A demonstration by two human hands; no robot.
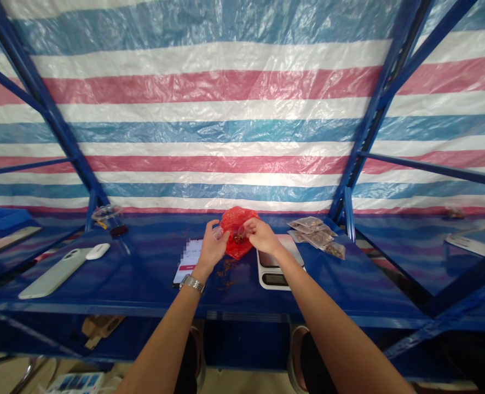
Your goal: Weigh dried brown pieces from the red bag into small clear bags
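A red plastic bag (238, 215) lies open on the blue table, with small dark brown pieces (238, 238) in it. My left hand (213, 246) is at the bag's left side, thumb and fingers curved around a small clear plastic piece (217, 232) whose kind I cannot make out. Over the bag's right side, my right hand (261, 235) pinches a small clear round-rimmed thing (241, 230), perhaps a little cup. Beneath my right forearm stands a white kitchen scale (269, 269), partly hidden. Brown crumbs (226, 268) are scattered on the table in front of the bag.
A phone with a lit screen (190, 254) lies by my left wrist. Clear packets of brown pieces (316, 235) are piled at the right. Leftward are a pale phone (56, 273), a white earphone case (98, 251) and a clear container (109, 216). Blue posts (349, 164) flank the table.
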